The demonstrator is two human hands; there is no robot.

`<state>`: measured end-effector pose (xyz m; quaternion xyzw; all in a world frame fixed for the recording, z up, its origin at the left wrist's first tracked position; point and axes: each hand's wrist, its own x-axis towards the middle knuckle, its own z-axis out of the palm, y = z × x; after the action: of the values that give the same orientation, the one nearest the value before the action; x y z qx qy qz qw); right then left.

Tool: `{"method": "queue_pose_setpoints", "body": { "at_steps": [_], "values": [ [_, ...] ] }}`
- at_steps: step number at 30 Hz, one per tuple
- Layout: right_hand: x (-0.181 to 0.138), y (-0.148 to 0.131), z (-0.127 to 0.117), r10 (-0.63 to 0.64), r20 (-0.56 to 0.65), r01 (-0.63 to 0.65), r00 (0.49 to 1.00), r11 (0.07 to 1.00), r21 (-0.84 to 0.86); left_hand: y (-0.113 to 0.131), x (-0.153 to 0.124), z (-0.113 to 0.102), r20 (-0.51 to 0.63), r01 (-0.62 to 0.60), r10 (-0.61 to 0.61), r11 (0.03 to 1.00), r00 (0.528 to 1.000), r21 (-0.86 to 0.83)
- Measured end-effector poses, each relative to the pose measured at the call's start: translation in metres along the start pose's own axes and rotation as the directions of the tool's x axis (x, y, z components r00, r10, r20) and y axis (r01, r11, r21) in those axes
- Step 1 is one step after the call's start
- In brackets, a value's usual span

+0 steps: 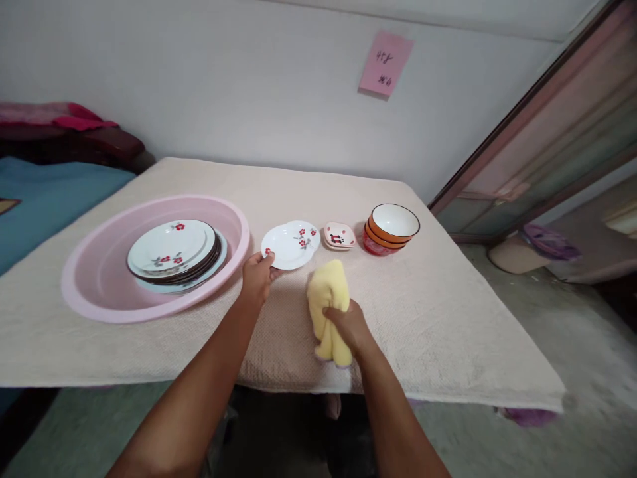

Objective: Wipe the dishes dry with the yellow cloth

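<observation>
My left hand [259, 273] grips the near-left rim of a white plate [284, 251] with red flowers, thumb on top. This plate overlaps another flowered plate [312, 232] just behind it; whether the two touch I cannot tell. A bunched yellow cloth [329, 289] is in my right hand [351, 325], above the table's front part and apart from the plates. Left of my left hand, a pink basin [89, 292] holds a stack of plates [192, 236], the top ones white with red flowers.
Small square dishes [340, 236] lie right of the plates. Beyond them stands a stack of bowls [388, 232], orange and red outside. A pale cloth covers the table [438, 332], whose back edge meets a wall. A bin [517, 249] stands on the floor at right.
</observation>
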<state>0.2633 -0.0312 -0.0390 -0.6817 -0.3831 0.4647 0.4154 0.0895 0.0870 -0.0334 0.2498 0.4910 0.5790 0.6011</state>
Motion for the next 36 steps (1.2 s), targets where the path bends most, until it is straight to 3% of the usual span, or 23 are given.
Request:
{"method": "queue_pose_setpoints", "body": {
  "at_steps": [12, 26, 36],
  "values": [
    [-0.001, 0.011, -0.004, -0.054, 0.046, 0.054, 0.997, 0.998, -0.009, -0.029, 0.034, 0.037, -0.082, -0.062, 0.065, 0.997, 0.994, 0.044],
    [-0.007, 0.012, -0.01, -0.071, 0.067, 0.073, 0.995, 0.997, -0.021, -0.036, 0.039, 0.038, -0.025, -0.015, 0.018, 0.993, 1.0, 0.119],
    [-0.008, 0.01, -0.009, -0.071, 0.045, 0.073, 0.996, 0.996, -0.045, -0.035, 0.028, 0.041, -0.033, -0.071, 0.079, 0.981, 0.996, 0.182]
  ]
}}
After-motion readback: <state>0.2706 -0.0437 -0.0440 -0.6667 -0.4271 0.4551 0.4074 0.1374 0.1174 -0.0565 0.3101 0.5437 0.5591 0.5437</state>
